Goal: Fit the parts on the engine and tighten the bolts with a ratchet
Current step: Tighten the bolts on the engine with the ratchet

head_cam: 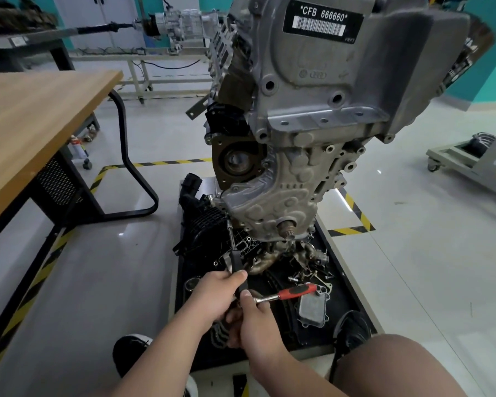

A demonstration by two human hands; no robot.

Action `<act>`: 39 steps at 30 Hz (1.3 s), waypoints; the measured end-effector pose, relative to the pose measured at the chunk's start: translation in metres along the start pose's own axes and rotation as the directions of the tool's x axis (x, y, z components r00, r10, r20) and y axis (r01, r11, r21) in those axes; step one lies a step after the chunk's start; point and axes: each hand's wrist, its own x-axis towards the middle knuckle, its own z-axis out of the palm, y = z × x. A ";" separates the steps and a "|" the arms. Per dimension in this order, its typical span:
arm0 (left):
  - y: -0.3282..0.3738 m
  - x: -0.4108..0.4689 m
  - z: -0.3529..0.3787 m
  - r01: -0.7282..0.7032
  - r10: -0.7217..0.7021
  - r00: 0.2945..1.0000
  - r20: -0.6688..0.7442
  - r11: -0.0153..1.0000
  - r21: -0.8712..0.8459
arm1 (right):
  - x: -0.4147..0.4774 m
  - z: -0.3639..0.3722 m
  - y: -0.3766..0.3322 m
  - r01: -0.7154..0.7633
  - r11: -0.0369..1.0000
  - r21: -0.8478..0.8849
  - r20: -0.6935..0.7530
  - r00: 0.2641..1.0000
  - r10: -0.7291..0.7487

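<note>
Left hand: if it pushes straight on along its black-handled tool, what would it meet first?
The left hand would probably meet the engine at its bottom edge, where the black-handled tool points; depth is unclear.

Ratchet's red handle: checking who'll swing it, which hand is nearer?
Right. The right hand holds the ratchet at its metal head, just left of the red handle; the left hand is further left, gripping the black-handled driver.
</note>
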 end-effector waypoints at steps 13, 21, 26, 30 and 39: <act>0.014 -0.023 0.017 -0.037 0.047 0.977 -0.210 0.998 0.050 | -0.004 -0.012 -0.012 0.092 0.977 -0.193 0.093 0.993 -0.075; 0.004 -0.025 0.008 0.115 -0.117 0.993 -0.022 0.991 -0.074 | 0.002 -0.003 -0.014 -0.396 0.734 0.552 0.283 0.917 0.281; 0.007 -0.015 0.005 0.081 -0.080 0.996 -0.026 0.996 0.036 | 0.003 -0.001 -0.012 -0.410 0.690 0.597 0.279 0.912 0.300; 0.006 -0.011 0.011 0.068 -0.066 0.997 -0.041 0.995 0.070 | 0.003 -0.001 -0.013 -0.398 0.669 0.628 0.271 0.918 0.291; 0.009 -0.012 0.012 0.013 -0.005 0.997 -0.071 0.994 0.107 | 0.003 0.000 -0.005 -0.155 0.876 0.457 0.072 0.988 0.137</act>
